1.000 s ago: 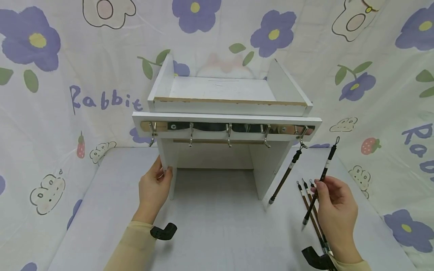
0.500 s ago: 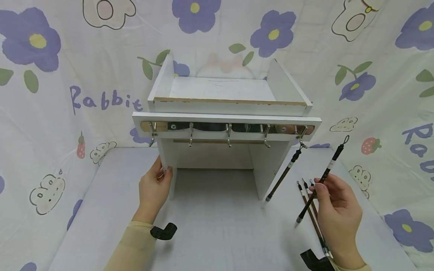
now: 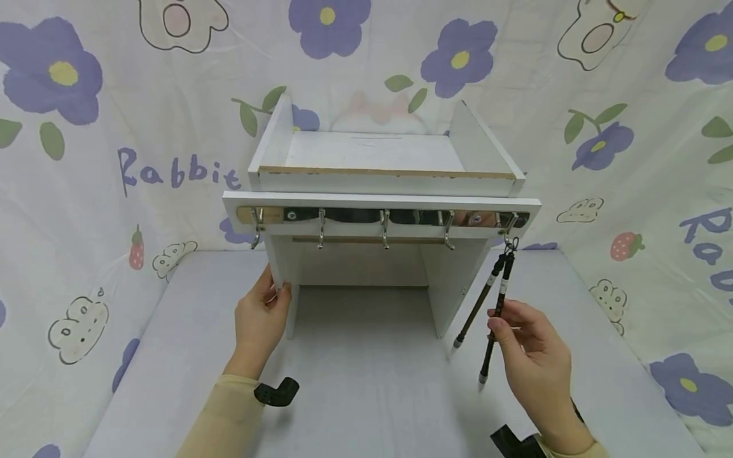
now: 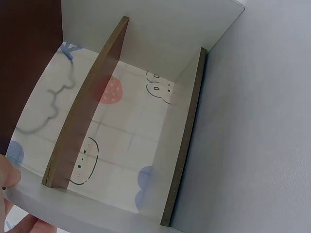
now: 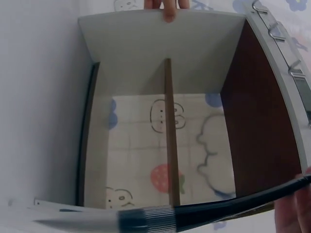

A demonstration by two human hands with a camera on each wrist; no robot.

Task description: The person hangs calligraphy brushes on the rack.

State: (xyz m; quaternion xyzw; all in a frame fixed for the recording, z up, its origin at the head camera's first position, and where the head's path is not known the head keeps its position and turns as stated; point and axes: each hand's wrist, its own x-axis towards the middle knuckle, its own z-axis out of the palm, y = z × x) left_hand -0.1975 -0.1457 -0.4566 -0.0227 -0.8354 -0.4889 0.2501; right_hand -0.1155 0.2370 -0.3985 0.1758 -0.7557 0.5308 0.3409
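Observation:
In the head view my right hand (image 3: 538, 362) pinches a dark-handled calligraphy brush (image 3: 499, 305) between thumb and fingers, its pale tip pointing down. The brush's loop is right at the rightmost hook (image 3: 508, 224) of the rack. A second calligraphy brush (image 3: 478, 310) hangs from that hook, slanting down to the left. My left hand (image 3: 260, 324) grips the front edge of the left side panel (image 3: 279, 254) of a white shelf unit (image 3: 389, 184). The right wrist view shows the held brush's ferrule (image 5: 146, 221) close up and several left-hand fingers (image 5: 168, 9) over the panel's edge.
Several more hooks (image 3: 385, 229) line the rack to the left, with nothing on them. The unit stands on a pale tabletop (image 3: 366, 394) before a flowered cloth (image 3: 189, 114). Inside it a thin divider (image 4: 90, 107) crosses between the side panels.
My right hand has moved left with its brush, bringing the loop up to the rightmost hook; the brush now stands steeper. The loose brushes on the table are now mostly behind that hand. Left hand unmoved.

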